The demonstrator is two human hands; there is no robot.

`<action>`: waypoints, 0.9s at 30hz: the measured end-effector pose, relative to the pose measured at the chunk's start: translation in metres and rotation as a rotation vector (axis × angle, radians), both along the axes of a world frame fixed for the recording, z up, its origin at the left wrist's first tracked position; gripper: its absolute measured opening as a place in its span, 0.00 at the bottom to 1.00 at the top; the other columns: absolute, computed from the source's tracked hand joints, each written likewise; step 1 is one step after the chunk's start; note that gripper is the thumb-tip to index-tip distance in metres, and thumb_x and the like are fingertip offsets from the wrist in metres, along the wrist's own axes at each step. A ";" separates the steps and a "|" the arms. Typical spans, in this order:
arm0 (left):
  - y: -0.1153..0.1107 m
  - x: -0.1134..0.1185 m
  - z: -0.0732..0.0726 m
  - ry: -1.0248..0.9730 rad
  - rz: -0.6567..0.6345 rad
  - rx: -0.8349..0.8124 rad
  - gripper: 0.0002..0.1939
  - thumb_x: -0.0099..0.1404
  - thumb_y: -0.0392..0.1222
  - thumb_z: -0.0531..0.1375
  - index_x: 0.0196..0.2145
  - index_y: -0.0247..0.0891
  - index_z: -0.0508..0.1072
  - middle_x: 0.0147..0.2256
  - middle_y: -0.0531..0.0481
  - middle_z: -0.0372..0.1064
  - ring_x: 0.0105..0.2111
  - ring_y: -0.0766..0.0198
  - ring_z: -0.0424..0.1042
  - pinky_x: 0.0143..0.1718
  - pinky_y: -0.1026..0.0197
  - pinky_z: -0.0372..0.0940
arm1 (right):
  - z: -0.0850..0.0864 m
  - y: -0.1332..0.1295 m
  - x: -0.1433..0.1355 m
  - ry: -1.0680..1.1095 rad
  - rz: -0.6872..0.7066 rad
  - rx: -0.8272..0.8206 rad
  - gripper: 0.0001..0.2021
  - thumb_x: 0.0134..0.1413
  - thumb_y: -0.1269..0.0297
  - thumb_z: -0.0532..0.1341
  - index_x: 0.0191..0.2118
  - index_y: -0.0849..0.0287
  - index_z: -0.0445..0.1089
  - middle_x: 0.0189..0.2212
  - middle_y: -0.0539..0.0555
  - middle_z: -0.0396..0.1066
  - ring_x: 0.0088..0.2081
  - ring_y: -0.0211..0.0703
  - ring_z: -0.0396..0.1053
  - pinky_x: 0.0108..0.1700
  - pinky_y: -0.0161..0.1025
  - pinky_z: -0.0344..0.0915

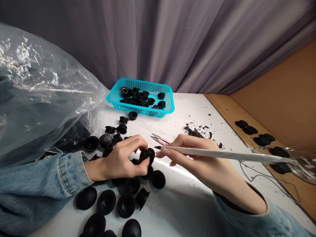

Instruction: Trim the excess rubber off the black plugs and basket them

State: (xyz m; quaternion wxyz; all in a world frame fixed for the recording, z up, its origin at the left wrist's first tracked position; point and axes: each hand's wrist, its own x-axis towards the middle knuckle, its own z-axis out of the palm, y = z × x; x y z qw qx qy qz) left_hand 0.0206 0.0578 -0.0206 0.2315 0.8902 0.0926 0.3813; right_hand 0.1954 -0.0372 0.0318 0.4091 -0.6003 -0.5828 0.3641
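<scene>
I pinch a small black ribbed plug with a round flange point(151, 156) between the thumb and fingers of my left hand point(125, 156), its grip narrow and closed on the piece, just above the loose plugs on the table. In my right hand point(203, 168), fingers curled, I hold pink-handled metal snips point(164, 140), their two pointed blades slightly apart and aimed left, near the plug. A long white rod with a dark tip point(222, 154) crosses in front of that hand; I cannot tell whether I grip it too. Around and below my left hand, more black flanged plugs point(158, 179) lie scattered on the white tabletop point(172, 210), some face up, some tipped sideways. A big clear plastic bag point(44, 85) bulges beyond my left sleeve of blue denim point(71, 171). Farther back, a turquoise perforated plastic basket point(154, 113) holds more plugs, and black shavings point(194, 131) lie right of it, before a grey-purple curtain point(160, 42).
</scene>
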 end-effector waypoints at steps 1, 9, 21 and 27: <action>0.000 0.000 0.000 0.001 0.008 0.006 0.05 0.54 0.30 0.55 0.29 0.36 0.62 0.24 0.53 0.60 0.23 0.69 0.59 0.23 0.65 0.60 | 0.002 -0.001 -0.001 -0.052 0.001 0.029 0.10 0.52 0.62 0.62 0.23 0.59 0.69 0.28 0.54 0.77 0.29 0.42 0.74 0.28 0.35 0.68; 0.000 -0.001 -0.001 -0.011 -0.014 0.022 0.06 0.54 0.30 0.55 0.31 0.34 0.63 0.25 0.51 0.61 0.24 0.68 0.61 0.24 0.65 0.62 | -0.002 -0.005 -0.005 -0.043 0.057 0.099 0.09 0.53 0.67 0.60 0.23 0.58 0.68 0.38 0.54 0.77 0.36 0.44 0.76 0.29 0.33 0.69; 0.001 -0.002 -0.002 -0.023 -0.054 0.045 0.04 0.57 0.29 0.54 0.31 0.35 0.64 0.25 0.50 0.64 0.24 0.68 0.62 0.25 0.66 0.63 | -0.006 0.003 0.000 0.098 0.040 -0.138 0.11 0.51 0.65 0.62 0.20 0.56 0.67 0.37 0.53 0.77 0.43 0.48 0.73 0.38 0.41 0.69; 0.001 -0.001 -0.002 -0.024 -0.072 0.051 0.05 0.58 0.29 0.53 0.31 0.35 0.64 0.24 0.50 0.64 0.25 0.67 0.63 0.25 0.65 0.64 | -0.006 0.003 -0.004 0.082 0.031 -0.144 0.10 0.51 0.67 0.62 0.20 0.57 0.67 0.37 0.54 0.77 0.41 0.48 0.74 0.38 0.42 0.69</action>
